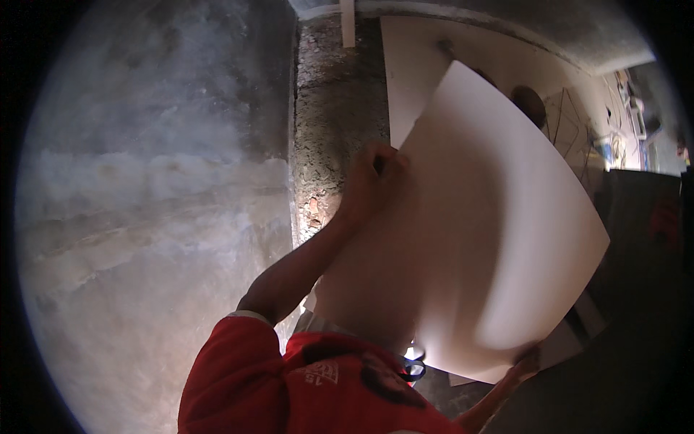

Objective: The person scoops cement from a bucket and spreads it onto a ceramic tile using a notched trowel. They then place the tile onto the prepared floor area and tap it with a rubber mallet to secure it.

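Note:
A large white sheet [463, 217], thin and bowed along its right side, spans the space in front of my body. My left hand [376, 177] pinches its left edge, fingers curled around the rim. Down at the lower right, my right hand [528, 360] grips the sheet near its bottom edge; part of its fingers is hidden by the sheet. The sheet is tilted, its far corner raised over a second pale board [412, 65] lying beyond it.
A grey plastered wall [159, 181] rises on the left, with a strip of rough ground [336, 94] along its foot. A narrow pale strip [348, 25] stands at the far end. Past the sheet are a dark round object [529, 105], thin bent wires [567, 119] and clutter at the far right.

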Available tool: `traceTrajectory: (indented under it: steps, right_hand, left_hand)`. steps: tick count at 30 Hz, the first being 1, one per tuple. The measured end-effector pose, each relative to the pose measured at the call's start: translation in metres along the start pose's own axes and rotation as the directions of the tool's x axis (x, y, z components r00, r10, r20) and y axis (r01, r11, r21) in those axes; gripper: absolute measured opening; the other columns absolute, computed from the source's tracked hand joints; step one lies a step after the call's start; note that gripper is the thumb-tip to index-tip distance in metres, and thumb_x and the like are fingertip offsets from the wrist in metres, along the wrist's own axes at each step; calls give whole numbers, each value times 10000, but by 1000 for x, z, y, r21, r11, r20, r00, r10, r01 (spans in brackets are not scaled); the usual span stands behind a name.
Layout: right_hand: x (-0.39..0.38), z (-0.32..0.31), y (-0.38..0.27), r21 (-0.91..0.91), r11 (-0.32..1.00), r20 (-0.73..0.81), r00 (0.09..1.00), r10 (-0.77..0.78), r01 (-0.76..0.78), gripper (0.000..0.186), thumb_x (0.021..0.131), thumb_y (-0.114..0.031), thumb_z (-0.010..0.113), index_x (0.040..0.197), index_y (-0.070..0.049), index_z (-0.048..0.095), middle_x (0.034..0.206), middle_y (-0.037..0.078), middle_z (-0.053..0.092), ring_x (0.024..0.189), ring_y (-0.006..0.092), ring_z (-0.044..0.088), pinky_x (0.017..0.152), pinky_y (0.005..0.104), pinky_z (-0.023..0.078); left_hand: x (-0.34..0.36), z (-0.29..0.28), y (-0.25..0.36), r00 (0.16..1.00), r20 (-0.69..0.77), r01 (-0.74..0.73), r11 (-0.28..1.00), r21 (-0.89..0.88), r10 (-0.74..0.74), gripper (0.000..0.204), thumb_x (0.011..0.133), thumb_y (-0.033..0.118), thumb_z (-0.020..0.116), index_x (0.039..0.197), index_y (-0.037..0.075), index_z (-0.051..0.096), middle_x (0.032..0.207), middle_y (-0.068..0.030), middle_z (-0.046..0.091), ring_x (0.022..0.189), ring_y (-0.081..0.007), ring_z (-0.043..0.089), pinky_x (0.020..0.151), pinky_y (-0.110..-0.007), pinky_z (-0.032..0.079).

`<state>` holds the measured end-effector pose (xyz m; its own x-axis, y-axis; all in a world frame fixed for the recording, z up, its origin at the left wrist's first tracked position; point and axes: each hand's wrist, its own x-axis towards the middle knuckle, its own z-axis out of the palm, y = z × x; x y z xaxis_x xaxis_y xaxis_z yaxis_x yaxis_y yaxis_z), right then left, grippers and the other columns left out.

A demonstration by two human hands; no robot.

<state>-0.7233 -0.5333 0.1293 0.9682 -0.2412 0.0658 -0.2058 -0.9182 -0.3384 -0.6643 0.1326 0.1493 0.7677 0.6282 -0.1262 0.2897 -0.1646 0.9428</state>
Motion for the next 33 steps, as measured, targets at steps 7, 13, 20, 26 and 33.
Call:
traceTrajectory:
  steps: [7,13,20,26,33]
  right_hand:
    - [234,4,-240,39,987,104,982,-158,155,507,995,-460,657,1160,8,759,959,157,783,849,283,722,739,439,542]
    - [471,246,-443,-154,754,252,763,-596,639,532,1016,-465,578,961,32,759,912,213,754,824,357,723,742,473,535]
    - [577,428,-685,-134,572,634,513,-578,809,443,1010,-380,551,938,15,739,860,193,729,796,333,704,726,449,523]
    - [559,537,-773,63,129,551,73,-831,990,492,1003,-436,536,940,2,750,915,202,727,878,389,696,819,489,519]
    - [471,615,-823,204,146,714,-45,-698,968,524,982,-484,576,959,14,737,971,244,720,919,436,686,842,502,522]
  left_hand:
    - [91,-23,-75,934,-303,207,978,32,-188,307,882,245,715,972,-45,670,833,-160,705,774,-220,675,710,-375,538]
    - [165,-19,-186,737,-392,541,828,-149,-551,338,872,255,716,975,-64,678,840,-174,717,774,-206,675,690,-369,539]
    - [122,49,-261,517,-603,672,724,-154,-608,322,913,246,668,918,-77,674,763,-75,659,683,-155,602,617,-341,511]
    - [47,89,-256,406,-595,770,610,-186,-694,244,911,203,634,856,-29,688,719,-20,603,600,-117,547,546,-312,466]
    - [-55,126,-295,37,-589,575,499,-649,-807,311,887,195,662,1050,-68,692,951,-136,678,804,-231,638,710,-380,544]
